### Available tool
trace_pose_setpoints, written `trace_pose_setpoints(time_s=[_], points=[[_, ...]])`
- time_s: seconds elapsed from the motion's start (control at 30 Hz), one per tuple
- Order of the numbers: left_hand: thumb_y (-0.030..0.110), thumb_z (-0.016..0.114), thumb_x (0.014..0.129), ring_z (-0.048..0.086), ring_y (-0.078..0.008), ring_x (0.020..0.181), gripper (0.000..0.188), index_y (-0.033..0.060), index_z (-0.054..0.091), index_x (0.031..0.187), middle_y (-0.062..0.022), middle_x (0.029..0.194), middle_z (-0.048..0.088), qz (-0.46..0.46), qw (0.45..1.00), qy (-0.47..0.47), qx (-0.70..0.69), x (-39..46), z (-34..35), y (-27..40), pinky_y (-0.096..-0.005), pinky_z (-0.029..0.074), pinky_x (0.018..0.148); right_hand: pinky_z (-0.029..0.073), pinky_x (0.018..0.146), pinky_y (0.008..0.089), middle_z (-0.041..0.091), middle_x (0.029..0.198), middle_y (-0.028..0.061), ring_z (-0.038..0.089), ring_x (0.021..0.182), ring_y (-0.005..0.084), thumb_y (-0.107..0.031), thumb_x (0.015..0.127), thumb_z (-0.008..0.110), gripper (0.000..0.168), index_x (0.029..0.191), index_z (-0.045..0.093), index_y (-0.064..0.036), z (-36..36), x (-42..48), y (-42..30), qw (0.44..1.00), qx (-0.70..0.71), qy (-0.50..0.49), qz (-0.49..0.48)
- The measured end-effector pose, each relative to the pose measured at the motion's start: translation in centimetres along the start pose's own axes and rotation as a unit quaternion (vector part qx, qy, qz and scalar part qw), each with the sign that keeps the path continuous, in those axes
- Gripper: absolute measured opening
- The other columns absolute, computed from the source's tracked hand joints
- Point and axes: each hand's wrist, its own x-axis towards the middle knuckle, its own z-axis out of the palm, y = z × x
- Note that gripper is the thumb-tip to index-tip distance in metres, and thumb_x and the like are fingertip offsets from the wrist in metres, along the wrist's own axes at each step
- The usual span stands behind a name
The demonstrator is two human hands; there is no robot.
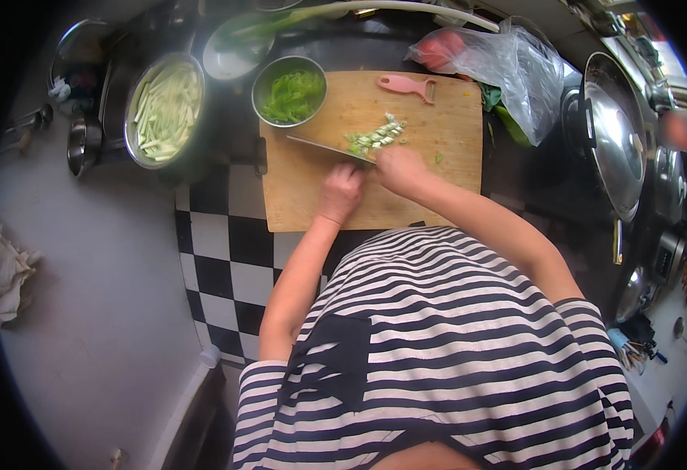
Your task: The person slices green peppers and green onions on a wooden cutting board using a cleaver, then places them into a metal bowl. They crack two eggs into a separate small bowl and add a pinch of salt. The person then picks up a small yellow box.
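My right hand grips the handle of a kitchen knife, seen almost edge-on. The knife blade slants across a wooden cutting board, pointing to the upper left. Close on the near side of the blade, my left hand rests with curled fingers; what lies under them is hidden. Chopped green onion forms a slanting row just beyond the blade, with a few loose bits around it. A pink peeler lies near the board's far edge.
At the board's far left corner sits a metal bowl of green slices. Further left are a basin of pale cut strips and a white bowl. A plastic bag with red produce lies behind, and a lidded wok stands right.
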Motion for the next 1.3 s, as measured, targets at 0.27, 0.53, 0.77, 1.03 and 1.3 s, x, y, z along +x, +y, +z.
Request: trace_pose_setpoints(time_s=[0.27, 0.53, 0.77, 1.03, 1.3], points=[[0.013, 0.07, 0.078, 0.056, -0.0317, 0.088, 0.013, 0.008, 0.066, 0.089, -0.0106, 0.087, 0.057, -0.131, 0.99, -0.003, 0.055, 7.7, -1.3, 0.3, -0.0431, 0.046, 0.076, 0.051, 0.061, 0.0455, 0.067, 0.077, 0.0146, 0.066, 0.067, 0.0356, -0.009, 0.075, 0.067, 0.045, 0.119, 0.057, -0.012, -4.3, -8.9, 6.7, 0.978, 0.04, 0.178, 0.097], [0.01, 0.069, 0.077, 0.058, -0.0308, 0.084, 0.004, 0.008, 0.067, 0.078, -0.01, 0.081, 0.059, -0.125, 0.99, -0.025, 0.065, 8.6, 1.0, -0.4, -0.0436, 0.046, 0.074, 0.051, 0.079, 0.0425, 0.065, 0.1, 0.0133, 0.063, 0.09, 0.0335, -0.01, 0.074, 0.071, 0.058, 0.129, 0.052, -0.009, -1.5, -13.3, 11.6, 0.957, 0.022, 0.232, 0.172], [0.008, 0.065, 0.081, 0.062, -0.0249, 0.071, 0.006, 0.0023, 0.066, 0.078, -0.0101, 0.075, 0.064, -0.299, 0.944, 0.05, -0.126, 8.1, 1.1, -0.8, -0.0392, 0.048, 0.065, 0.05, 0.079, 0.0435, 0.059, 0.102, 0.0128, 0.06, 0.096, 0.0338, -0.013, 0.078, 0.071, 0.052, 0.127, 0.053, -0.011, 0.9, -13.6, 11.9, 0.949, 0.083, 0.219, 0.209], [0.014, 0.062, 0.093, 0.054, -0.0057, 0.06, 0.011, 0.0054, 0.065, 0.086, -0.0001, 0.078, 0.065, -0.483, 0.783, 0.024, -0.391, 5.8, 1.7, -2.3, -0.0203, 0.044, 0.056, 0.049, 0.072, 0.0416, 0.061, 0.09, 0.0099, 0.06, 0.092, 0.0291, -0.014, 0.078, 0.072, 0.015, 0.091, 0.069, -0.008, -2.6, -7.2, 8.5, 0.97, 0.007, 0.236, 0.064], [0.015, 0.059, 0.095, 0.055, -0.0062, 0.059, 0.011, 0.0065, 0.062, 0.09, -0.0005, 0.078, 0.066, -0.314, 0.936, -0.06, -0.145, 6.2, 0.1, -0.9, -0.0216, 0.046, 0.056, 0.049, 0.072, 0.0412, 0.06, 0.082, 0.0078, 0.06, 0.086, 0.0293, -0.012, 0.078, 0.068, 0.004, 0.078, 0.068, -0.008, -1.3, 4.2, 4.7, 0.967, 0.101, 0.205, -0.114]])
